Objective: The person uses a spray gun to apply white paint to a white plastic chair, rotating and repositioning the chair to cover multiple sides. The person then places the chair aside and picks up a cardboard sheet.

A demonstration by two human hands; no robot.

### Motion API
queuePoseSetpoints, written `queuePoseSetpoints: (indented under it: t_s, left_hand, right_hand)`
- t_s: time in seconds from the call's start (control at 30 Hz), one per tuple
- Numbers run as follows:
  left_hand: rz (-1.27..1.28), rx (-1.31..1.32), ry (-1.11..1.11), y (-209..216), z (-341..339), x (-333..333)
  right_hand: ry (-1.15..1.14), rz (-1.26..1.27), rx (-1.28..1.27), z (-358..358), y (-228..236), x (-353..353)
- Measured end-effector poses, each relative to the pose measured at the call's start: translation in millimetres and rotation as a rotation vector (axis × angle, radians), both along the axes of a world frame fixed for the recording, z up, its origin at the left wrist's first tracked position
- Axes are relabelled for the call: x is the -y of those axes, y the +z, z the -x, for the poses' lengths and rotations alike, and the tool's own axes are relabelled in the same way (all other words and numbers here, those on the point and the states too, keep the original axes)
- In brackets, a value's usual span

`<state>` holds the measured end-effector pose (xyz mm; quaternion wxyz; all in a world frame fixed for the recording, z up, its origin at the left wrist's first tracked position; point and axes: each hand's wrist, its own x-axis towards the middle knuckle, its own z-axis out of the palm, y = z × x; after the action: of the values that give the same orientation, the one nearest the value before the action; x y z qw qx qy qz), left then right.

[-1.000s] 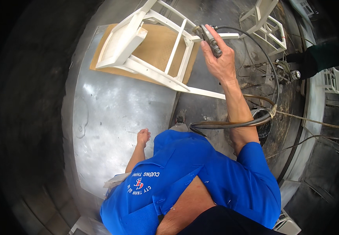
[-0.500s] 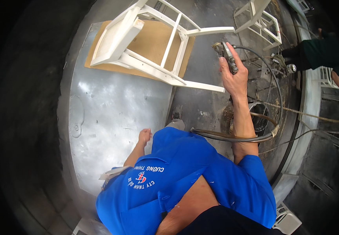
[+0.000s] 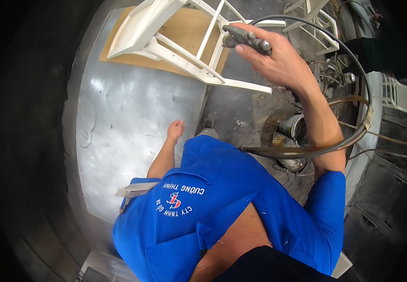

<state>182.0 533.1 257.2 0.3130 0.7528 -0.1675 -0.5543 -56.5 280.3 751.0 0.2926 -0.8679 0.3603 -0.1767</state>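
Note:
My right hand [image 3: 285, 61] is wrapped round a metal spray gun [image 3: 246, 39], which points left at the white wooden chair [image 3: 184, 63]. A dark hose [image 3: 361, 70] loops from the gun round my right forearm and back to my waist. The chair lies tipped over on a brown board [image 3: 184, 29], its legs reaching to the right. The gun is close to those legs; from this angle I cannot tell how far it stands off. Lower down, my left hand [image 3: 176, 130] hangs over the grey metal sheet with fingers curled in, and nothing shows in it.
The shiny metal sheet [image 3: 123, 127] spreads under the board. An open bucket [image 3: 293, 129] stands by my right arm among hoses. Another white chair [image 3: 318, 23] is at the far right, near a person in dark clothes [image 3: 382, 56]. A further white chair [image 3: 401, 96] stands beyond.
My right hand has moved left toward the chair, turning the spray gun to point left, and the hose swung with it. My left hand is slightly higher in view and still curled.

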Motion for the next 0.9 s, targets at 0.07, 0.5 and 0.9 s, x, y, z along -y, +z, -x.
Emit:
queuePoseSetpoints:
  t_s: [0.07, 0.5, 0.9]
  left_hand:
    - [-0.044, -0.048, 0.052, -15, 11, -26]
    - [-0.232, -0.044, 0.262, -59, 37, -164]
    - [-0.029, -0.008, -0.016, -56, -2, -46]
  right_hand:
    - [0.02, -0.009, -0.061, -22, 4, 8]
    - [-0.343, -0.03, -0.167, -56, 58, 37]
    - [-0.193, -0.35, 0.1, 42, 27, -79]
